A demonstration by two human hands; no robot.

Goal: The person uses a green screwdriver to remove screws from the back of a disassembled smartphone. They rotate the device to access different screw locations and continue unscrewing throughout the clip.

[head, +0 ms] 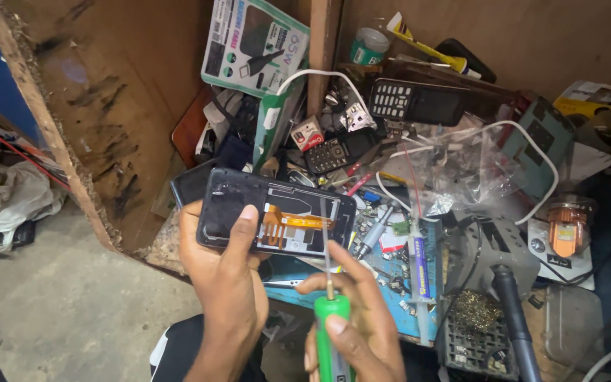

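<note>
Here is the left hand [224,272], its grip closed around an opened smartphone [277,216], thumb pressed across the dark back near the left end, fingers hidden beneath. The phone is held level in the air, just above the near edge of the cluttered bench [397,311], its back cover off and an orange flex cable [288,223] lying exposed across the inside. The right hand [358,332] has its grip closed on a green-handled screwdriver [330,332], fingers wrapped round the handle and the thin shaft pointing up so that the tip sits at the phone's inner frame, just beside the flex cable. Now, that phone looks light and stiff, but with the cover off it is likely delicate: the flex ribbon is soft and would tear easily, so the safe hold seems to be along the outer edges, as the left hand has it. The glossy casing may be slippery. The screwdriver is light and rigid, best steered from the handle. Around them, a blue mat [408,283], a keypad phone [415,102], a white cable [532,141] and a clear plastic bag [454,173]. Hard to make out: the exact tip of the driver against the dark interior, and whatever screw it meets. The handle's lower end is cut off by the frame edge.
</note>
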